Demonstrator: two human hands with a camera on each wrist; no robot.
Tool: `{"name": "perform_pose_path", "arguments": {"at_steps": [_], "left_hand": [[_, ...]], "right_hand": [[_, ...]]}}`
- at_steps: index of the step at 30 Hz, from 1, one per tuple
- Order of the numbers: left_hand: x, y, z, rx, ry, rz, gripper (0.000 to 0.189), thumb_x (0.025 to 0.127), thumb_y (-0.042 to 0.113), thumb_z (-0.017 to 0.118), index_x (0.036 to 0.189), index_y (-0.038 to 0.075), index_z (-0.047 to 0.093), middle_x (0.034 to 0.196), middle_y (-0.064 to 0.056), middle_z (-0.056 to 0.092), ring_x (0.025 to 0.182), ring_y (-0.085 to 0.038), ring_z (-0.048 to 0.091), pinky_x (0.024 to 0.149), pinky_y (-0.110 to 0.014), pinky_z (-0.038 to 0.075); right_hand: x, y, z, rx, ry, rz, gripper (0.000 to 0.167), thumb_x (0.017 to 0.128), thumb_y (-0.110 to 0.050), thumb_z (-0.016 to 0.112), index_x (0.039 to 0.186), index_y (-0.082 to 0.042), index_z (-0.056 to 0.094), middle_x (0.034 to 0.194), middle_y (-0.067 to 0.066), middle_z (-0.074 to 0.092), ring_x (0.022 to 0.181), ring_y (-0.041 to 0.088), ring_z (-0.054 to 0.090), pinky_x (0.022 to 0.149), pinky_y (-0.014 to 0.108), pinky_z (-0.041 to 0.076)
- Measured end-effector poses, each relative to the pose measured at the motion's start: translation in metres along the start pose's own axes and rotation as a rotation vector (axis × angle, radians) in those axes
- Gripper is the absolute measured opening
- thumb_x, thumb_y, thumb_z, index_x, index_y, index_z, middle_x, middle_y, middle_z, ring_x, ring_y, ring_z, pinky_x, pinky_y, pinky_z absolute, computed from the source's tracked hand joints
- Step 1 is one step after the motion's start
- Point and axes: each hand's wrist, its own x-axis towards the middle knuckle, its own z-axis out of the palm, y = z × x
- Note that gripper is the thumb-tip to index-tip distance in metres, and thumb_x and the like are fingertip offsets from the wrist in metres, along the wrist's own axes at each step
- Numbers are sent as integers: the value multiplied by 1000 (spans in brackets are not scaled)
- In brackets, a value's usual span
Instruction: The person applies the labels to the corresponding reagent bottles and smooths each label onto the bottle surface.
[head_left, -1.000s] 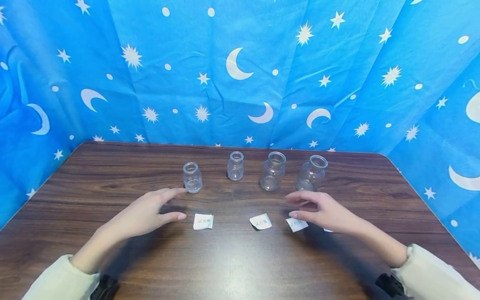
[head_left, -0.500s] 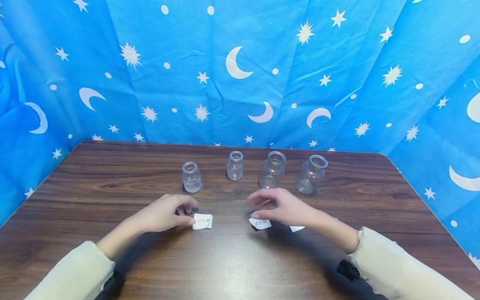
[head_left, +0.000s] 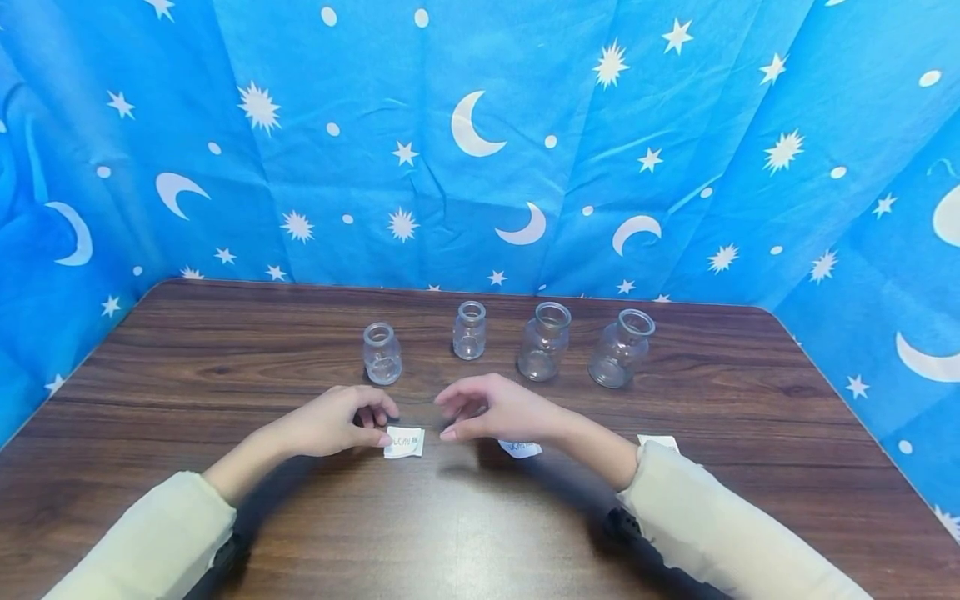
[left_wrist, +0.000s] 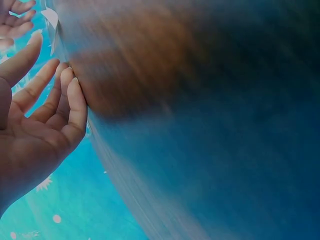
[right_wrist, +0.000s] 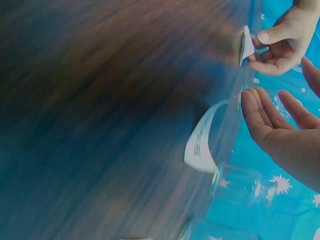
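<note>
My left hand hovers low over the table, fingers loosely bent, its thumb tip right at the left edge of a white paper label with printed characters. In the left wrist view that label stands out ahead of the fingertips. To the right of it, my right hand hangs with relaxed fingers and holds nothing. Beneath its wrist lies a second label, partly covered; the right wrist view shows this label curling up. Another label pokes out behind the right sleeve.
Clear glass jars stand behind the hands in a loose row: a small jar at left, another small jar, a large jar and a second large jar. A blue star-patterned curtain borders the wooden table.
My right hand has swept left from above the right-hand labels toward the leftmost one. My left hand has come down and right to that label's edge. The jars have stayed put.
</note>
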Motion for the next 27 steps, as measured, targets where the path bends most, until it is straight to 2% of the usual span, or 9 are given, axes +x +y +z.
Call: {"name": "perform_pose_path", "arguments": {"at_steps": [10, 15, 20, 27], "left_hand": [[0, 1, 1, 15, 4, 3, 20, 80, 17, 70, 94, 6, 61, 78, 6, 53, 72, -7, 49, 63, -24, 43], [0, 0, 1, 8, -1, 5, 19, 80, 18, 70, 93, 7, 61, 77, 6, 52, 71, -7, 49, 63, -24, 43], [-1, 1, 0, -5, -5, -5, 18, 80, 17, 70, 92, 7, 61, 77, 6, 52, 71, -8, 49, 62, -24, 43], [0, 1, 0, -8, -9, -9, 17, 79, 16, 71, 90, 8, 61, 76, 6, 53, 71, -8, 49, 62, -24, 43]], "right_hand": [[17, 5, 18, 82, -2, 36, 34, 81, -9, 69, 111, 4, 58, 88, 5, 64, 83, 10, 61, 76, 23, 46], [22, 5, 20, 97, 3, 62, 32, 80, -8, 69, 108, 4, 60, 80, 5, 63, 72, 8, 58, 64, 21, 45], [26, 6, 21, 96, -4, 77, 29, 80, -7, 68, 106, 4, 61, 74, 4, 62, 60, 7, 54, 53, 21, 43], [29, 5, 23, 62, 2, 113, 27, 80, -8, 69, 105, 1, 62, 68, 1, 59, 53, 11, 52, 50, 22, 43]]}}
